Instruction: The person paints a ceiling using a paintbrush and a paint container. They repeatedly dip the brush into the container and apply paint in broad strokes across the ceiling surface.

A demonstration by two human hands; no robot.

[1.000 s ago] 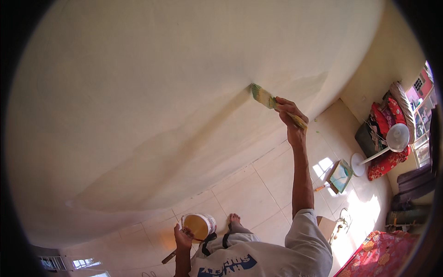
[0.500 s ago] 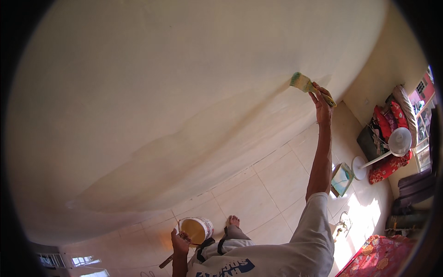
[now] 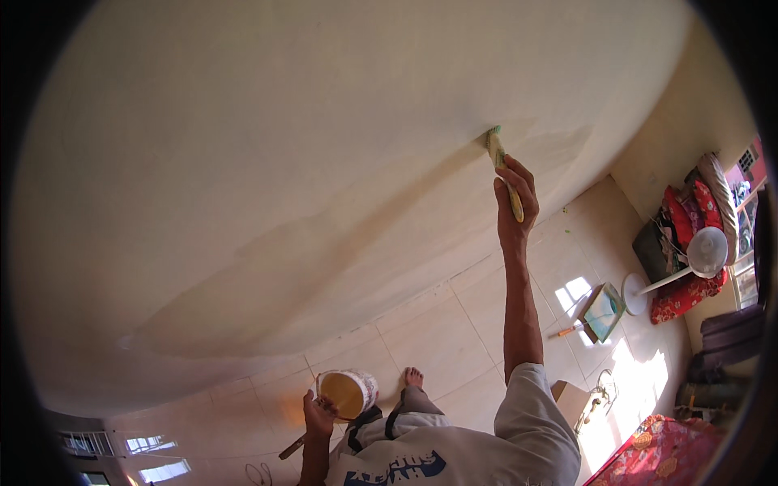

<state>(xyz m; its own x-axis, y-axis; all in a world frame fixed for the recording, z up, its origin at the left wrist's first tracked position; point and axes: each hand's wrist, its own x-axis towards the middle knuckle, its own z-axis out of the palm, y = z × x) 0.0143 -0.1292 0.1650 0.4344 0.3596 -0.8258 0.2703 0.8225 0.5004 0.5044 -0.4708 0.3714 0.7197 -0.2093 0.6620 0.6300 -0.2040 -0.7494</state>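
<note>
Gripping the brush [image 3: 495,148] by its handle [image 3: 517,209], the right hand [image 3: 527,202] is reaching well up and to the right of the bucket [image 3: 370,390], its fingers wrapping the grip. Up there, the bristles [image 3: 493,132] are apparently touching the wall [image 3: 243,162]. The left hand [image 3: 318,415] is clasping the bucket at the left of its rim. A stick [image 3: 292,447] is jutting out below and left of the bucket; whether the left hand is gripping it too, I cannot tell.

The brush is probably feeling light, with a stiff handle and only the bristles giving. Any wetness may be making it slippery, so the handle, clear of the bristles, is offering the best hold. The bucket, seemingly carrying a yellowish liquid [image 3: 344,397], is likely weighing more and risking a slop if tilting; its rim is offering a firm hold. Neither is looking fragile.
</note>
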